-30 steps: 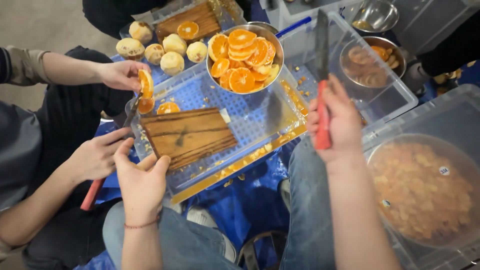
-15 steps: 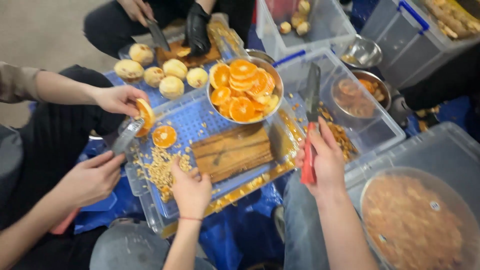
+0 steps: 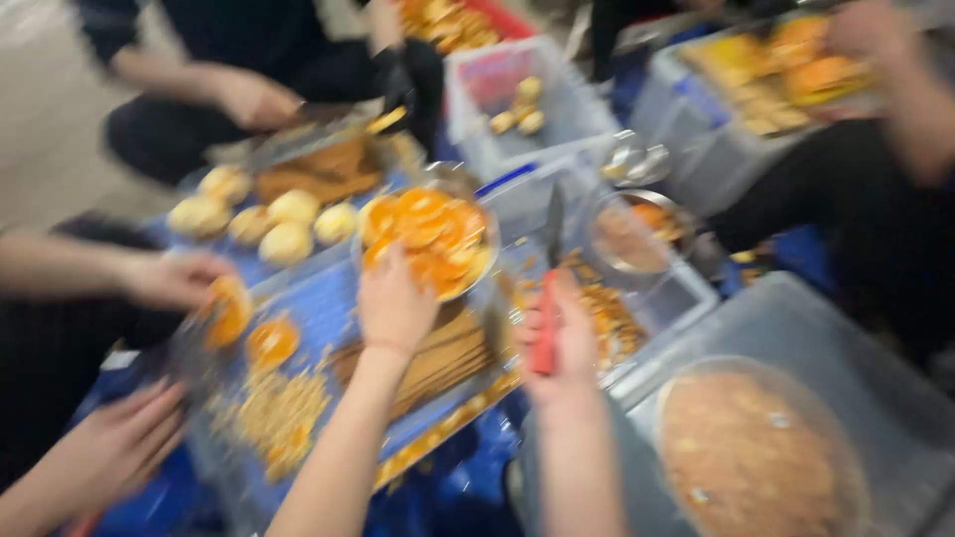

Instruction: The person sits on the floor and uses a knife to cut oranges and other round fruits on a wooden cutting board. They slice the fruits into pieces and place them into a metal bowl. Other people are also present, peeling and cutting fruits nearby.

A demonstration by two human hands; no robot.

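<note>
Peeled pale fruits (image 3: 267, 224) lay grouped at upper left. Round pan of brown scraps (image 3: 756, 457) sat lower right. Clear crate (image 3: 517, 94) held small pieces.

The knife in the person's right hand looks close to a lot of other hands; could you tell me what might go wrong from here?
1. The right hand holds the knife blade up, beside the left hand at the bowl of orange slices; a slip could cut it.
2. A co-worker's hand works close by on the same tray, so a bump seems possible.
3. Scraps littering the tray could make the cutting board slide.
</note>
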